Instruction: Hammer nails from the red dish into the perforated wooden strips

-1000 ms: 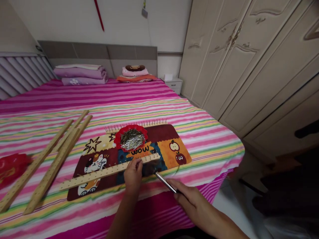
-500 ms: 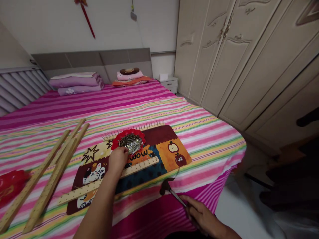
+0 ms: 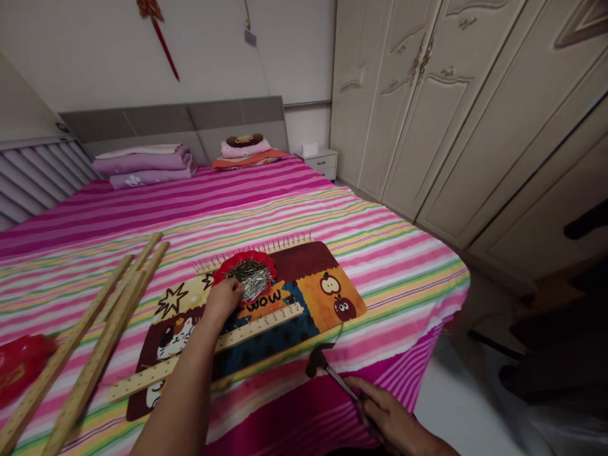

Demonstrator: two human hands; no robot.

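I have the left hand point(image 3: 228, 294) at the left rim of the red bowl point(image 3: 227, 268) of nails point(image 3: 255, 278), fingers bunched; I can't tell whether they pinch one. My right hand point(image 3: 382, 406) is curled around the claw hammer point(image 3: 339, 381). The nail-studded wooden strip point(image 3: 260, 326) lies across the patterned mat point(image 3: 311, 292) on the bed point(image 3: 403, 253), on the bowl's near side.

The only view is head-worn, looking forward and down from the near side of the bed point(image 3: 403, 263) across to the headboard point(image 3: 156, 123). It is near enough that the left hand point(image 3: 222, 301) and right hand point(image 3: 384, 408) reach in from the bottom edge, with the mat point(image 3: 301, 259) around mid-frame. The wardrobe point(image 3: 403, 126) slants along the right; the lower right corner is perhaps too dark to read.
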